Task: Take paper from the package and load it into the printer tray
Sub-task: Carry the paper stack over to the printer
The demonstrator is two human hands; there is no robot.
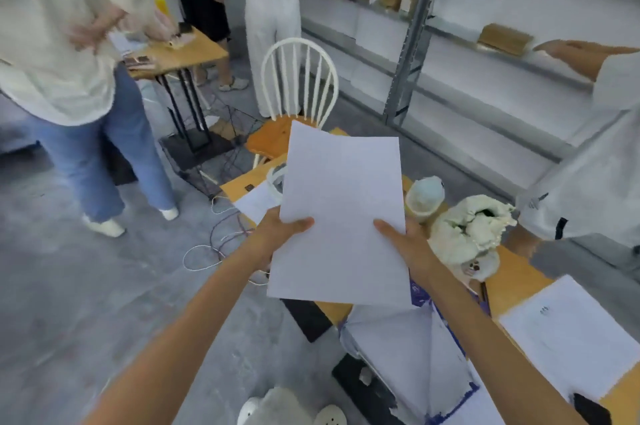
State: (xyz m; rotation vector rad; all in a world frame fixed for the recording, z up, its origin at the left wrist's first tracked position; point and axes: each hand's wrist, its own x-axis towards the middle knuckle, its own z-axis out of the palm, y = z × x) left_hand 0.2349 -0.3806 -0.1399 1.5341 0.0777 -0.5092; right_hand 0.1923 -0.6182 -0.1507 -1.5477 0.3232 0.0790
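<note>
**Head view: paper is out of the package, printer tray not in sight**

Your left hand [277, 234] and right hand [408, 244] each clamp a side edge of the stack of white paper [343, 216], thumbs on top and the other digits hidden beneath. You hold the stack in the air, just above and beyond the torn-open paper package [408, 348], which lies on the wooden table [519, 282] with its wrapper flaps spread. Taking the paper out looks done.

Loading is what remains. No printer or tray can be made out anywhere around the package. Beyond it stands a white spindle-back chair [299, 78]; to its right lies a printed sheet [571, 334]. You likely need to turn toward the printer first.
</note>
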